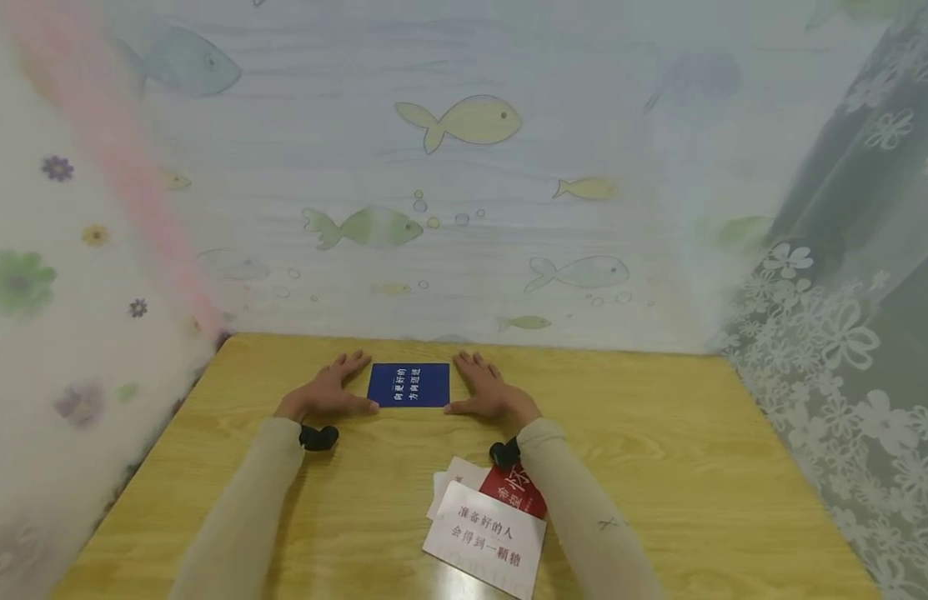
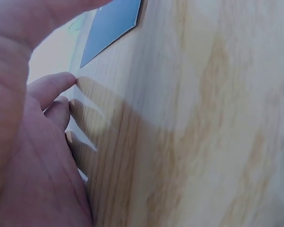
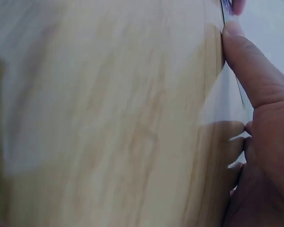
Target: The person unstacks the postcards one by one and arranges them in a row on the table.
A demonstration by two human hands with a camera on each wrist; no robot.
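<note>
A dark blue card with white Chinese characters lies flat near the far side of the wooden table. Its writing runs sideways. At the card's left edge my left hand rests on the table, thumb at the near corner and fingers spread outward. On the other side my right hand mirrors it, its thumb at the near right corner. In the left wrist view the blue card shows beyond the thumb. From the right wrist the card is seen nearly edge-on by the thumb tip.
Closer to me lies a loose pile of cards: a white card with red characters on top, a red card partly under it, and other pale ones below. A fish-patterned curtain hangs behind the table. Black wrist cameras sit on both wrists.
</note>
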